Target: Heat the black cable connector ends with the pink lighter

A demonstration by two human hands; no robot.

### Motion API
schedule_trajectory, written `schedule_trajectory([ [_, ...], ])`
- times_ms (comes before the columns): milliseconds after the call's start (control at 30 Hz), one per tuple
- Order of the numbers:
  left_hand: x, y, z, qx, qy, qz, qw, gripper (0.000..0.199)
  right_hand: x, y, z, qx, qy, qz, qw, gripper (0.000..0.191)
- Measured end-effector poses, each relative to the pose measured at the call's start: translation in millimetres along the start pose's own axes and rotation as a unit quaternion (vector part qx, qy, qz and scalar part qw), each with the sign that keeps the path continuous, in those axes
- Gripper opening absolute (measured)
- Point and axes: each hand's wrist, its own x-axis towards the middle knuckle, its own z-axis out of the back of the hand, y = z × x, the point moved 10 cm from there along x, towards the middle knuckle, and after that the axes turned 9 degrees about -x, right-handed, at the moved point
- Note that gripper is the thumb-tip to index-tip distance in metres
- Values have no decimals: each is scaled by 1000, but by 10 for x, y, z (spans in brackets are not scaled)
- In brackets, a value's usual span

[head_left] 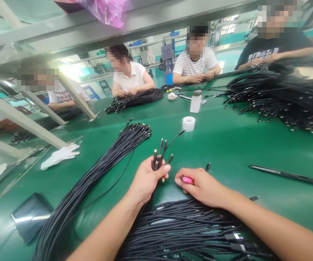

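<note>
Black cable plugs (pixel 158 161) in left hand (pixel 145 181); pink object (pixel 187 179) in right hand (pixel 202 186).

Matt plastic sheathing is seen on the cables (pixel 91 175) beside the left hand (pixel 145 181); glossy plastic on the pink part (pixel 187 179) in the right hand (pixel 202 186).

We log a long green-topped workbench (pixel 221 145) filling the lower frame, a grey metal shelf rail (pixel 91 32) crossing the top, and pale angled struts (pixel 17 119) at left. Beyond: teal walls (pixel 224 59), windows (pixel 227 29) at upper right, bright glare (pixel 71 70) upper left of centre.
</note>
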Motion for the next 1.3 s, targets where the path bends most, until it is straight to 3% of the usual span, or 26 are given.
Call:
schedule_trajectory([
  [267, -8, 34, -61, -13, 22, 12, 1000, 28, 43, -193, 74, 175, -48, -66, 981, 28],
  [400, -15, 27, -71, -27, 22, 15, 999, 31, 46, -197, 96, 213, -51, -75, 973, 37],
  [667, -21, 38, -89, -32, 27, 17, 999, 33, 49, -213, 126, 289, -74, -78, 951, 36],
  [933, -22, 31, -72, 10, 22, 4, 1000, 29, -16, -335, 114, 352, -100, -176, 914, 57],
  [1133, -21, 41, -90, 12, 21, 7, 1000, 31, -17, -368, 172, 378, -140, -161, 901, 48],
  [1300, -52, 107, -221, 1, 71, 37, 997, 33, 4, -297, 256, 326, -158, -92, 927, 32],
])
